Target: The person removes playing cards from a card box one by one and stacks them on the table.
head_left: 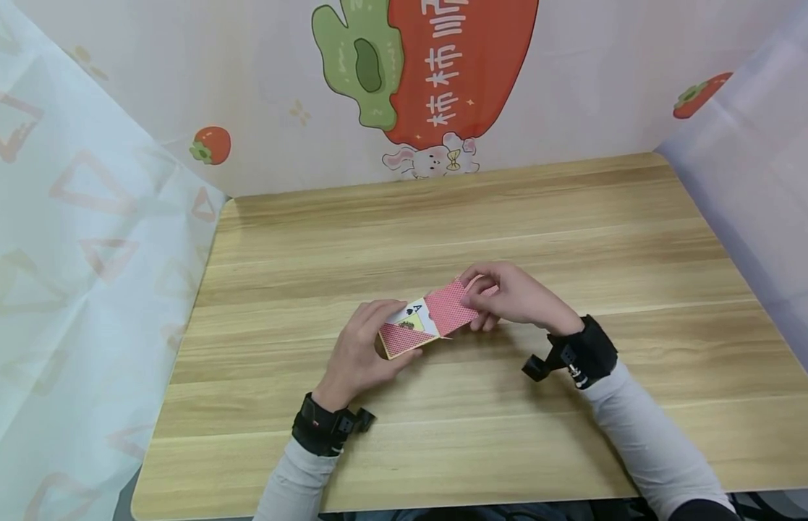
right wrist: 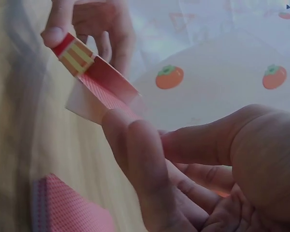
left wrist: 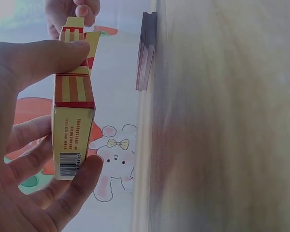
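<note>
My left hand (head_left: 364,347) holds a playing card box (head_left: 404,336) tilted above the table, thumb along one narrow side and fingers round the other. The box shows an ace and a red-dotted pattern; its striped side and barcode face the left wrist view. Its open end points right, with a pale side flap (right wrist: 84,104) sticking out. There my right hand (head_left: 508,293) pinches a red-dotted piece (head_left: 451,307) between thumb and fingers; I cannot tell whether it is the box's lid or cards. Below, a stack of red-backed cards (left wrist: 146,50) lies on the table.
The wooden table (head_left: 280,253) stretches out on all sides of the hands. Printed cloth (head_left: 260,87) hangs along the back and both sides. Each wrist wears a black strap (head_left: 589,351) with a small camera.
</note>
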### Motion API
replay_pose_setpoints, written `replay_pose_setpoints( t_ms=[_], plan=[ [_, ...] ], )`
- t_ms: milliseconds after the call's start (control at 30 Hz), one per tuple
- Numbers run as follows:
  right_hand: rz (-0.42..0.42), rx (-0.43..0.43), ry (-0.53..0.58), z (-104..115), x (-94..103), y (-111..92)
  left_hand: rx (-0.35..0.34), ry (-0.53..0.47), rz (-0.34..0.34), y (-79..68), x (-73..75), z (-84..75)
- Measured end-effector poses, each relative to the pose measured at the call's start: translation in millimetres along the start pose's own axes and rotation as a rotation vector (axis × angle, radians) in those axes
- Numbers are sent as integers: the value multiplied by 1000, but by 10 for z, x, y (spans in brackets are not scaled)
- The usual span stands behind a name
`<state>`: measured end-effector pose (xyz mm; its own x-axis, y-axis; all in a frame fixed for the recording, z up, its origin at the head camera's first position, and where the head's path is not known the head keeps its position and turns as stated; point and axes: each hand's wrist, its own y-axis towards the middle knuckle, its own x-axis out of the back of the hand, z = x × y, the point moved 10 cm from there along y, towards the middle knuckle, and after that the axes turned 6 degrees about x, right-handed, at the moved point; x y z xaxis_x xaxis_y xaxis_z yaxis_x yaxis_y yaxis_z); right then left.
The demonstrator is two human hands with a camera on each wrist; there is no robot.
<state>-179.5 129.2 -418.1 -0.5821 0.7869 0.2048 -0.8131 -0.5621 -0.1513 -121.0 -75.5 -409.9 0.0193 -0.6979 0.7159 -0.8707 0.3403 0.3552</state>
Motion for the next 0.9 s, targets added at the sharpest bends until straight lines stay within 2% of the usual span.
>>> replay_pose_setpoints(
  t_ms=[133, 367, 433, 700, 900],
  plan=[
    [-7, 3, -8, 22, 110, -31, 2, 0, 1, -2, -6, 12],
    [-71, 42, -145, 58, 332, -55, 4, 2, -1, -2, -4, 11],
    [-88, 43, -154, 51, 380, -57, 2, 4, -2, -2, -3, 9],
    [-161, 35, -62, -36, 563, -57, -7, 3, -10, -7, 2, 3],
    [-232, 2, 41, -212, 698, -19, 1, 5, -2, -8, -11, 18]
  ],
)
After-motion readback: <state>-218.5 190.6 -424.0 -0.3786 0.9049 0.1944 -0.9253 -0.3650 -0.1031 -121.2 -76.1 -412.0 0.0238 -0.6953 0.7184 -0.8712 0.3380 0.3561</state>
